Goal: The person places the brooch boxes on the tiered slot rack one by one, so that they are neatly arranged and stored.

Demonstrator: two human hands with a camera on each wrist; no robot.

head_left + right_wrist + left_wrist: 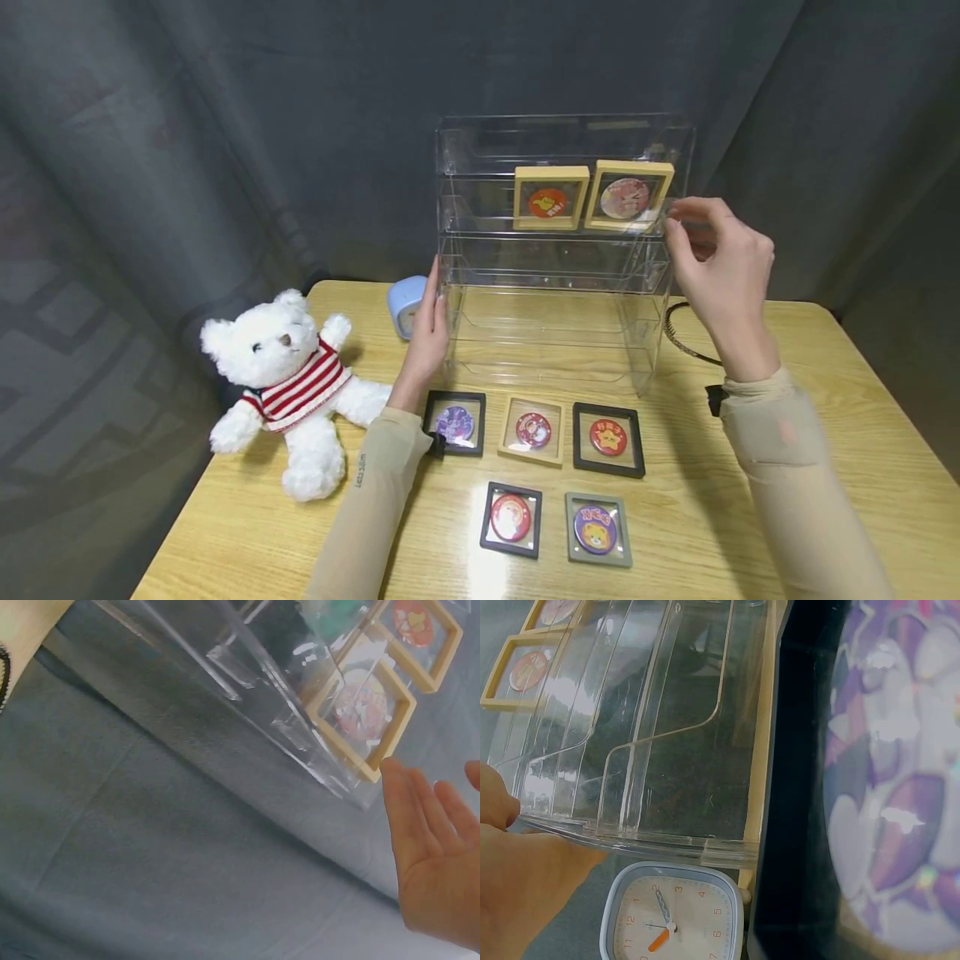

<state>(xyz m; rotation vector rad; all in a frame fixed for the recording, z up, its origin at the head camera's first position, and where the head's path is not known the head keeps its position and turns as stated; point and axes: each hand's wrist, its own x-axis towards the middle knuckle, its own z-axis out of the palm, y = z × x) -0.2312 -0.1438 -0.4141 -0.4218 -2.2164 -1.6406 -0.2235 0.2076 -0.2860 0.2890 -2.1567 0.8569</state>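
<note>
A clear plastic tiered display rack (pixel 540 367) stands upright on the wooden table. My left hand (pixel 429 333) rests along its left side, fingers extended up the panel. On an upper tier, two light-wood-coloured square frames lean side by side: one with an orange badge (pixel 551 200), the other, at the right end, with a pink badge (pixel 626 198). Beside that right end is my right hand (pixel 723 254), thumb and fingers parted, nothing between them. In the right wrist view its fingertips (pixel 393 769) are right at the corner of the pink-badge frame (pixel 390 739).
Several framed badges lie before the rack, including a purple one (pixel 455 423), a star one (pixel 608 437) and a bear one (pixel 596 530). A white teddy bear (pixel 311 383) sits left. A blue clock (pixel 405 304) and a dark toothed hairband (pixel 678 337) flank the rack.
</note>
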